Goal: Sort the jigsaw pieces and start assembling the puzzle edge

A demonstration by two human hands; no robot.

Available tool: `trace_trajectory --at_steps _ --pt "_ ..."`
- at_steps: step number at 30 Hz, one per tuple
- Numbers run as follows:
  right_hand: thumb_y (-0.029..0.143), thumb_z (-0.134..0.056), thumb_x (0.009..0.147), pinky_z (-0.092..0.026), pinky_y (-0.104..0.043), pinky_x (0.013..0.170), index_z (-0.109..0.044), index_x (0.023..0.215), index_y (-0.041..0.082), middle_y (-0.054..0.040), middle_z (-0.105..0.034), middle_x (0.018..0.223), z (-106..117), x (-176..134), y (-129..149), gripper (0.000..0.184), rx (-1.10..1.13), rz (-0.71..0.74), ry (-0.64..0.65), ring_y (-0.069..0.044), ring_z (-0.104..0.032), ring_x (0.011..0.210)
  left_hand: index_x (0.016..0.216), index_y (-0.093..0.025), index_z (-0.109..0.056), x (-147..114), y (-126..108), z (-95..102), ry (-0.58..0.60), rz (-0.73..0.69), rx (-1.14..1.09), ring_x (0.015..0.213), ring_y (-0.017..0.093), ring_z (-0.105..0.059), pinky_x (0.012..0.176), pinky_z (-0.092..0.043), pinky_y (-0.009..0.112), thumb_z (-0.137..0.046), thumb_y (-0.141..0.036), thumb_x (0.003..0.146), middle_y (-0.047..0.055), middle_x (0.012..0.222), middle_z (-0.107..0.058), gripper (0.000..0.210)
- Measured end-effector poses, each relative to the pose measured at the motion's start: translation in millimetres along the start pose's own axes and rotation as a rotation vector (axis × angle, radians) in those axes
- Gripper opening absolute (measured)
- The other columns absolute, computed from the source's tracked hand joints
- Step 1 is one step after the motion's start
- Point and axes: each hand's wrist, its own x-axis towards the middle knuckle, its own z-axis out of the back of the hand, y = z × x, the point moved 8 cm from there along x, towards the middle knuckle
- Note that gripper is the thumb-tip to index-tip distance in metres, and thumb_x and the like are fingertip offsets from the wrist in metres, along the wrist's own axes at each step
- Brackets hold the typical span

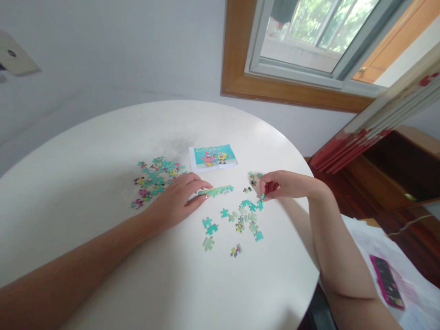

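My left hand (pixel 184 195) rests on the table with its thumb and forefinger closed about the left end of a joined strip of jigsaw pieces (pixel 220 190). At the right, my right hand (pixel 272 184) pinches a small teal jigsaw piece (pixel 263 197), partly hidden by the fingertips. Just below it lie loose teal pieces (pixel 253 207) and pale green ones (pixel 253 227). Behind the strip is a reference picture (pixel 215 156) with cartoon figures on a teal ground. A heap of mixed jigsaw pieces (pixel 154 178) spreads beyond my left hand, which covers part of it.
The round white table (pixel 103 151) stands close to a pale wall and a wood-framed window (pixel 237 85). More loose pieces (pixel 208 243) lie toward me. To the lower right, a pink-edged phone (pixel 387 280) lies on a white surface below the table. A curtain (pixel 343 142) hangs at the right.
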Motion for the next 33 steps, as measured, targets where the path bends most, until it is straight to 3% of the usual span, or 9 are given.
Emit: trace_trajectory --at_steps 8,18,22,27,33 --pt "0.032 -0.069 0.076 -0.047 -0.029 0.073 -0.065 0.081 0.018 -0.0014 -0.068 0.076 0.7 -2.5 -5.8 0.015 0.174 -0.028 0.023 -0.016 -0.063 0.075 0.111 -0.020 -0.061 0.2 -2.1 1.6 -0.028 -0.033 -0.002 0.102 0.023 -0.056 0.094 -0.042 0.039 -0.047 -0.032 0.094 0.008 0.105 -0.061 0.025" --pt "0.026 -0.060 0.077 -0.045 -0.027 0.065 -0.067 0.087 0.019 -0.0008 -0.068 0.077 15.3 1.6 -17.0 0.014 -0.082 -0.093 -0.150 -0.016 -0.060 0.069 0.111 -0.019 -0.062 -0.5 -2.8 0.5 -0.019 -0.032 -0.004 0.103 0.024 -0.055 0.095 -0.041 0.040 -0.048 -0.030 0.094 0.008 0.106 -0.060 0.024" --pt "0.026 -0.060 0.080 -0.045 -0.026 0.064 -0.068 0.087 0.020 -0.0016 -0.069 0.079 17.1 3.4 3.0 0.012 -0.122 -0.007 -0.264 -0.015 -0.060 0.069 0.111 -0.020 -0.062 -0.2 -3.6 0.7 -0.011 -0.027 -0.015 0.103 0.024 -0.055 0.095 -0.041 0.040 -0.048 -0.030 0.094 0.008 0.106 -0.060 0.024" --pt "0.025 -0.059 0.084 -0.048 -0.027 0.073 -0.073 0.088 0.020 -0.0041 -0.072 0.090 -1.3 6.6 38.7 0.016 -0.100 0.151 -0.206 -0.016 -0.064 0.080 0.112 -0.021 -0.061 -0.8 -1.8 -0.2 -0.004 -0.021 -0.014 0.104 0.024 -0.055 0.095 -0.041 0.040 -0.047 -0.031 0.094 0.008 0.107 -0.059 0.025" --pt "0.025 -0.060 0.085 -0.047 -0.026 0.071 -0.077 0.096 0.023 -0.0043 -0.073 0.093 -5.9 6.8 41.1 0.020 -0.074 0.165 -0.165 -0.015 -0.064 0.079 0.112 -0.021 -0.061 -1.8 0.2 0.5 -0.018 -0.013 -0.029 0.102 0.023 -0.055 0.094 -0.042 0.039 -0.048 -0.031 0.094 0.008 0.105 -0.059 0.024"
